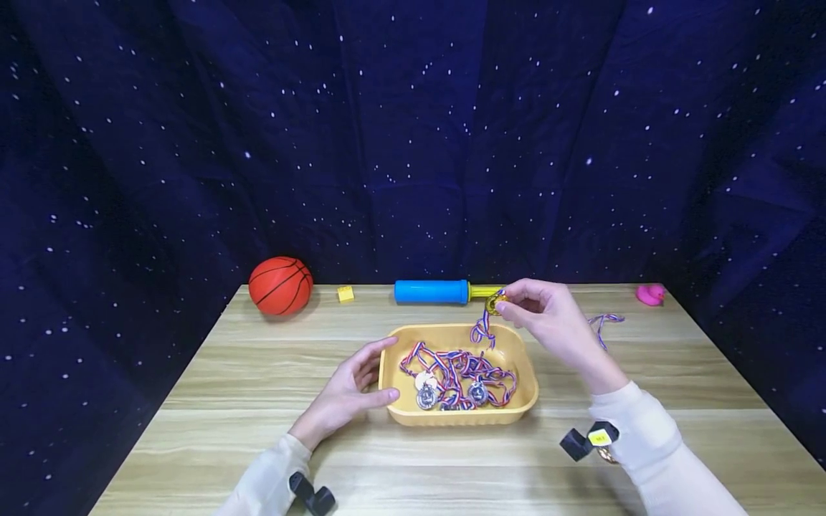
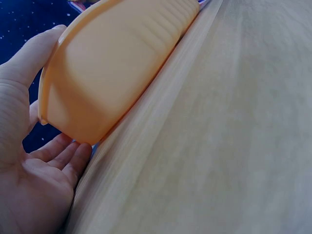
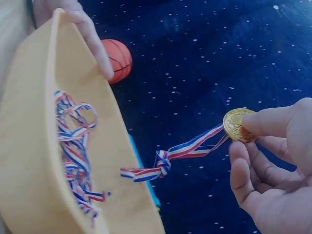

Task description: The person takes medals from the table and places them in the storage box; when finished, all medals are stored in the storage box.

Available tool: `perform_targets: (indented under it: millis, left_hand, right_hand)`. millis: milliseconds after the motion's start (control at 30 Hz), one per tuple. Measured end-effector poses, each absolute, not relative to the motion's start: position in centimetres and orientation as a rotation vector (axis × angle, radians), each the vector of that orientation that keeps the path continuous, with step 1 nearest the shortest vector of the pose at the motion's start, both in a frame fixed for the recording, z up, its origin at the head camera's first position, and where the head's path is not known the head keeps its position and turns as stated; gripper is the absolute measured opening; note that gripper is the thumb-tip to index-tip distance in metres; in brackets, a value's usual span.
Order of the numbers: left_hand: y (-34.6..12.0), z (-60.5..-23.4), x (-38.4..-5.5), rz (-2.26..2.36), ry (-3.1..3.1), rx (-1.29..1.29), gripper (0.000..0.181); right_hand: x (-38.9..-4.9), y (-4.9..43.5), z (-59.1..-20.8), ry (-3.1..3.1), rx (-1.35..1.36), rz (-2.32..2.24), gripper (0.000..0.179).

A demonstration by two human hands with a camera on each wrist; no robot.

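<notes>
A yellow plastic bin [image 1: 461, 417] stands on the table, with silver medals [image 1: 477, 392] and tangled red, white and blue ribbons [image 1: 452, 365] inside. At its left end my left hand [image 1: 348, 387] holds the rim; in the left wrist view the thumb [image 2: 41, 46] lies along the rim, with other fingers near the base. Over the far right corner of the bin, my right hand [image 1: 548, 315] pinches a gold medal [image 3: 236, 124] between thumb and fingers. Its knotted striped ribbon [image 3: 190, 148] hangs down toward the bin.
Along the back edge are an orange basketball [image 1: 280, 287], a yellow block [image 1: 345, 294], a blue pump [image 1: 429, 292] and a pink rubber duck [image 1: 649, 294]. Another ribbon [image 1: 605, 320] lies right of my right hand. A gold-coloured piece [image 1: 606, 454] shows beneath the right wrist.
</notes>
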State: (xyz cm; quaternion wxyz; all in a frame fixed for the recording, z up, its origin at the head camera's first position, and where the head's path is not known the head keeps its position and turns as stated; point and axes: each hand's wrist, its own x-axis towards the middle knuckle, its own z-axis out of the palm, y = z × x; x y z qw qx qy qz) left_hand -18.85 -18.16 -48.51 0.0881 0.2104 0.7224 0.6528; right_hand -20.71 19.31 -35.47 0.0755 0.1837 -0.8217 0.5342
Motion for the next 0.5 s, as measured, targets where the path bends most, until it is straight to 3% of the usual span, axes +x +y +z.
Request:
perform_targets:
  millis: [500]
  left_hand:
    - [-18.2,-48.5,-18.8,1.943,2.146,0.614,0.089]
  right_hand:
    - [-20.3,16.2,-39.6,-2.675,0.565,1.657,0.011]
